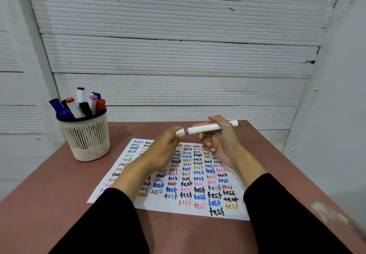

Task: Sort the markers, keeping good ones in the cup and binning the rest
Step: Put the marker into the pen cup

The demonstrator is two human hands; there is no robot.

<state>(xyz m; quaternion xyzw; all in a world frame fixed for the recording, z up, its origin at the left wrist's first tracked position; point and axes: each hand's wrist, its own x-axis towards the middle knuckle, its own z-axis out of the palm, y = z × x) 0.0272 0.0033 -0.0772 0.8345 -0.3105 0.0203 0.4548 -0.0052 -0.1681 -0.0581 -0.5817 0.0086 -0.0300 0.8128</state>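
A white marker (206, 128) with a grey band lies level in the air above the test sheet (190, 192). My right hand (220, 140) grips its barrel. My left hand (164, 150) pinches the marker's left end, the cap end, just beyond the grey band. A beige slotted cup (87, 136) stands on the table at the left and holds several markers (79, 105) with blue, red, black and pink caps. No bin is in view.
The white sheet is covered in rows of the word "test" in many colours and lies on a reddish-brown table (59, 190). A white ribbed wall (178, 55) rises right behind the table. The table's right edge runs diagonally at the right.
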